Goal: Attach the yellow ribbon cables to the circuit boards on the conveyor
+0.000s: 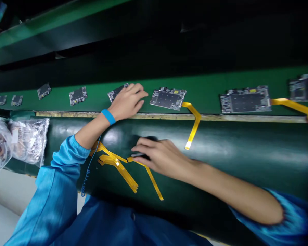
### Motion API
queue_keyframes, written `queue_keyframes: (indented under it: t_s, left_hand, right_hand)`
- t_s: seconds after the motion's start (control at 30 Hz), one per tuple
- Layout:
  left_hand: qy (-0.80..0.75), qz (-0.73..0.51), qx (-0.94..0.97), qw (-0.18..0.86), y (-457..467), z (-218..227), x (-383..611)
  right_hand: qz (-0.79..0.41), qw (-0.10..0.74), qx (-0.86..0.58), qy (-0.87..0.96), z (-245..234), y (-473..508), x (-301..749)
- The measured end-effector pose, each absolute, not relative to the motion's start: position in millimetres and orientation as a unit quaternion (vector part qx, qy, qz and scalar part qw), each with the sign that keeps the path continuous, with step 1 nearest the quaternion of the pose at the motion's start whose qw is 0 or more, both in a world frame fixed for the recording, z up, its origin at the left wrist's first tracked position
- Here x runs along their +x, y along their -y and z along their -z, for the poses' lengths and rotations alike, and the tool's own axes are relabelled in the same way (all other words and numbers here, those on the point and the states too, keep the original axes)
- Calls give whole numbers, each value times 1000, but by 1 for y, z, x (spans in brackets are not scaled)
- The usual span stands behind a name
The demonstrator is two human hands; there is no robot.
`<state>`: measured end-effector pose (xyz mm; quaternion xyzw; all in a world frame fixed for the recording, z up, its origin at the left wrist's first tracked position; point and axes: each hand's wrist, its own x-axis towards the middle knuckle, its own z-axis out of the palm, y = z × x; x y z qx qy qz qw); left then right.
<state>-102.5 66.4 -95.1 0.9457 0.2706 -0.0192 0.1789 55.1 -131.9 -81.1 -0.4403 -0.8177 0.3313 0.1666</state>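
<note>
1. Head view: a circuit board lies upper centre, partly hidden beneath the left hand; its visible part shows no ribbon. The left fingers bend loosely over it; whether they grip it, I cannot tell.
2. At the centre, the right hand has its fingers curled around a dark tool, just beside a loose ribbon cable; whether they pinch that too is hidden.
3. Lower left of centre, more yellow ribbons lie loose, apparently unused.
4. Right of centre, one board and another further right each carry a ribbon, so both look done. The rightmost board is cut off; I cannot tell.
5. Upper left, four bare boards show no ribbon and seem left to do.
</note>
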Motion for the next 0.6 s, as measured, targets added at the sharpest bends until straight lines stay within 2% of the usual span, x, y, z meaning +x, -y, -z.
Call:
queue_keyframes:
  t_s: [0.13, 0.27, 0.4, 0.6]
  left_hand:
    - [-371, 33, 916, 148, -86, 89, -126]
    - [-430, 43, 890, 147, -99, 91, -138]
    - [-421, 47, 894, 145, -102, 89, -139]
    - [-383, 83, 909, 141, -104, 77, -141]
  right_hand:
    - [-353, 96, -409, 836, 80, 141, 34]
    - [-369, 86, -418, 826, 79, 146, 37]
    - [-335, 83, -435, 831, 77, 154, 37]
    - [-261, 33, -426, 865, 71, 165, 24]
